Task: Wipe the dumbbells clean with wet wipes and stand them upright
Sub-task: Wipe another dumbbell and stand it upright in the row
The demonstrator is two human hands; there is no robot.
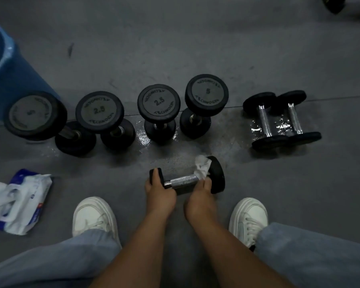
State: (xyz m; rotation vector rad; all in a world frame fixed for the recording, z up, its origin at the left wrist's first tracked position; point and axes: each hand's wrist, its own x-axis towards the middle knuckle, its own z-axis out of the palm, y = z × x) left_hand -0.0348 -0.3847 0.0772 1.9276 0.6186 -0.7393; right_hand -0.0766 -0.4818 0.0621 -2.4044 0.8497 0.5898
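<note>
Wipe (202, 169) partly behind right hand (200, 194)

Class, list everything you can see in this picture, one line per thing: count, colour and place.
upright dumbbells: four, black, row across the middle
lying dumbbells: two, black, silver handles, right of that row
held dumbbell: one, black, silver handle, lying crosswise, centre front
wet wipe: one, white, against that handle's right end
wipes pack: one, white and blue, left
bin: one, blue, far left
floor: grey, wet patches by the dumbbells
shoes: two, white, bottom left and right
left hand: grips the held dumbbell's left head
right hand: holds the wet wipe
</note>
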